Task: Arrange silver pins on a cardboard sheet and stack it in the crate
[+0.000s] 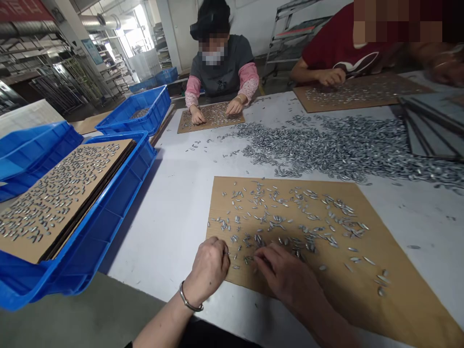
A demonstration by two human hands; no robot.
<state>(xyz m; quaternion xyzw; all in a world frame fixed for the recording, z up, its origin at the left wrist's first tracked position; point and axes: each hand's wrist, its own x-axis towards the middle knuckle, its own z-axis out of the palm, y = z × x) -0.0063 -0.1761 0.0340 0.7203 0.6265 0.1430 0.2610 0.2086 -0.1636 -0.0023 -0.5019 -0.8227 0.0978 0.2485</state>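
A brown cardboard sheet (362, 285) lies on the white table in front of me, strewn with several small silver metal pieces (286, 222). My left hand (208, 268) rests at the sheet's near left corner, fingers curled into a loose fist; what it holds, if anything, is hidden. My right hand (286, 275) lies on the sheet beside it, fingers stretched forward and touching the pieces at its near edge.
A large heap of silver pieces (344, 145) spreads across the table beyond the sheet. Blue crates (108, 212) at my left hold stacked cardboard covered with pieces. Two other people sit opposite, hands on their own cardboard sheets (210, 116). Grey trays (435, 125) lie at right.
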